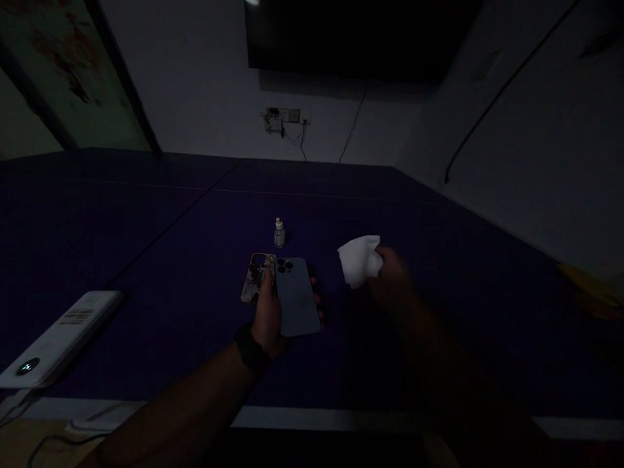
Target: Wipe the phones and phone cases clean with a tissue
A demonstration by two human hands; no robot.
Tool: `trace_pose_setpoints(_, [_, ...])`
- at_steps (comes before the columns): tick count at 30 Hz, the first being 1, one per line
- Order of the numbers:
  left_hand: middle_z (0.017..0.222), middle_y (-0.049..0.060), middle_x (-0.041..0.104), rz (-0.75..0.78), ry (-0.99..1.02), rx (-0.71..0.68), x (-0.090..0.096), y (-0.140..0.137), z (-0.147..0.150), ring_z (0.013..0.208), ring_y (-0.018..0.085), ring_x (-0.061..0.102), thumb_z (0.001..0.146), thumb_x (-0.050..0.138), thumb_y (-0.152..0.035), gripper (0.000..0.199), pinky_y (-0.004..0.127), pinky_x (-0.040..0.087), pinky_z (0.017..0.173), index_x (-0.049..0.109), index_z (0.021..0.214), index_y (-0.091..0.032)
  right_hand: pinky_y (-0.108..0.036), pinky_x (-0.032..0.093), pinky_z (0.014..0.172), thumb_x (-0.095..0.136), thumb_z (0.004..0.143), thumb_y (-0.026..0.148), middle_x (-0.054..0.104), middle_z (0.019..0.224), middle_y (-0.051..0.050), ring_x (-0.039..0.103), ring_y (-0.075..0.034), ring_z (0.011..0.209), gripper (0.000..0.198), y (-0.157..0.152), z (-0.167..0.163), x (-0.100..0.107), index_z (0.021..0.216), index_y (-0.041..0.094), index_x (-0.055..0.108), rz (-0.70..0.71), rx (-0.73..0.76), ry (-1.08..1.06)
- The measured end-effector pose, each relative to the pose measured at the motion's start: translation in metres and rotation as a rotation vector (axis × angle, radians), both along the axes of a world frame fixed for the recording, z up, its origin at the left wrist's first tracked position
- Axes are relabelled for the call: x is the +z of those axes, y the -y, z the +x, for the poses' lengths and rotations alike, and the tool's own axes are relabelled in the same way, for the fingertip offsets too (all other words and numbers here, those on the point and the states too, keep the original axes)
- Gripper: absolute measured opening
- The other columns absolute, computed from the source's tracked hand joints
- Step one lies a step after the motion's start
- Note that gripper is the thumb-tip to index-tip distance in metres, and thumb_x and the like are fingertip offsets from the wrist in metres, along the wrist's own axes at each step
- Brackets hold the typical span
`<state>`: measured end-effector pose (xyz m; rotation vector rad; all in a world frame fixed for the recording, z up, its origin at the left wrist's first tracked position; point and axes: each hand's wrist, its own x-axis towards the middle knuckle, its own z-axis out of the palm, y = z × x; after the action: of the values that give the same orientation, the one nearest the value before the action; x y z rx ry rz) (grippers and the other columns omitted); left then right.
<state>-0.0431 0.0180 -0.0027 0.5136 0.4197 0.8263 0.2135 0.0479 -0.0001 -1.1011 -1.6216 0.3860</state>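
My left hand point(269, 317), with a dark band at the wrist, is closed round a light blue-grey phone point(298, 299). The phone's back faces up, its camera lenses at the far left corner, and fingertips show along its right edge. Just beyond my thumb lies a patterned phone case point(252, 284), partly covered by the thumb. Farther back stands a small dropper bottle point(279, 233) with a pale top. To the right of the phone, my right hand point(391, 276) pinches a folded white cloth or tissue point(359, 261), held apart from the phone.
A white power bank point(68, 335) with a small lit display lies on the dark blue table point(175, 260) at left, cables near its lower end. Wall sockets point(287, 117) with wires and a large dark screen point(361, 39) are beyond. Something yellow point(592, 289) sits at far right.
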Motion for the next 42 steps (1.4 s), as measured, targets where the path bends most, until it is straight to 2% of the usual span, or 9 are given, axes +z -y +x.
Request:
trace_pose_setpoints(5, [0.083,0.015,0.072,-0.060,-0.030,-0.016,0.002,-0.001,0.004,0.069,0.027,0.070,0.088,0.029,-0.083,0.086,0.040,0.055,0.067,0.069,0.115,-0.011,-0.039,0.064,0.068,0.045,0.100,0.036,0.073,0.073,-0.006,0.075,-0.024,0.072,0.028,-0.051,-0.011,-0.015,0.093,0.020,0.067,-0.240,-0.033,-0.277])
trace_pose_setpoints(12, [0.081,0.015,0.073,-0.098,-0.086,0.006,0.005,0.002,0.004,0.065,0.027,0.069,0.085,0.035,-0.085,0.087,0.040,0.054,0.064,0.066,0.122,-0.012,-0.043,0.059,0.088,0.063,0.098,0.037,0.064,0.125,-0.009,0.067,-0.022,0.104,0.034,-0.120,-0.063,-0.016,0.126,0.017,0.061,-0.541,-0.083,-0.322])
trace_pose_setpoints(17, [0.086,0.014,0.073,-0.101,-0.046,0.031,0.006,0.001,0.004,0.072,0.026,0.071,0.088,0.035,-0.081,0.083,0.039,0.055,0.069,0.064,0.125,-0.013,-0.046,0.058,0.091,0.063,0.098,0.037,0.062,0.129,-0.009,0.066,-0.024,0.109,0.036,-0.136,-0.077,-0.007,0.129,0.018,0.060,-0.640,-0.273,-0.168])
trace_pose_setpoints(24, [0.081,0.013,0.072,-0.125,-0.119,0.041,0.008,-0.001,0.004,0.071,0.025,0.070,0.086,0.031,-0.085,0.086,0.037,0.054,0.067,0.066,0.116,-0.013,-0.044,0.039,0.113,0.067,0.088,0.017,0.050,0.149,-0.019,0.041,-0.033,0.142,0.045,-0.094,-0.079,0.019,0.132,0.013,0.059,-0.596,-0.374,0.019])
trace_pose_setpoints(27, [0.080,0.011,0.071,-0.067,-0.140,0.070,0.005,-0.001,0.006,0.071,0.023,0.069,0.087,0.032,-0.084,0.083,0.034,0.053,0.065,0.066,0.117,-0.014,-0.036,0.056,0.087,0.056,0.095,0.029,0.071,0.118,-0.013,0.068,-0.026,0.107,0.022,-0.058,-0.088,0.024,0.109,0.018,0.068,-0.695,-0.230,0.025])
trace_pose_setpoints(31, [0.074,0.006,0.068,0.064,-0.245,0.090,-0.011,-0.002,0.016,0.063,0.019,0.064,0.085,0.038,-0.085,0.081,0.029,0.047,0.059,0.066,0.117,-0.016,-0.029,0.054,0.050,0.059,0.092,0.053,0.073,0.082,-0.007,0.067,-0.018,0.058,0.035,-0.008,-0.098,0.025,0.093,0.020,0.069,-0.866,-0.069,-0.017])
trace_pose_setpoints(34, [0.074,0.006,0.067,0.178,-0.300,0.049,-0.021,-0.003,0.024,0.062,0.016,0.061,0.082,0.039,-0.087,0.084,0.026,0.043,0.057,0.068,0.114,-0.014,-0.027,0.054,0.046,0.069,0.083,0.060,0.072,0.077,-0.004,0.065,-0.017,0.057,0.041,0.014,-0.098,0.028,0.096,0.022,0.070,-0.991,0.086,-0.174])
trace_pose_setpoints(38, [0.101,0.013,0.072,0.385,-0.214,-0.020,-0.012,-0.002,0.027,0.098,0.024,0.067,0.088,0.041,-0.080,0.077,0.032,0.050,0.079,0.065,0.122,-0.016,-0.024,0.055,0.047,0.085,0.069,0.045,0.074,0.078,-0.003,0.068,-0.018,0.065,0.035,0.019,-0.094,0.025,0.089,0.020,0.072,-1.049,0.101,-0.456])
trace_pose_setpoints(42, [0.111,0.014,0.072,0.440,-0.250,-0.046,0.003,-0.003,0.024,0.112,0.028,0.065,0.092,0.045,-0.073,0.066,0.039,0.050,0.094,0.068,0.121,-0.018,-0.025,0.054,0.051,0.081,0.074,0.036,0.074,0.076,-0.004,0.069,-0.019,0.066,0.021,0.007,-0.092,0.014,0.084,0.020,0.072,-1.021,0.098,-0.665])
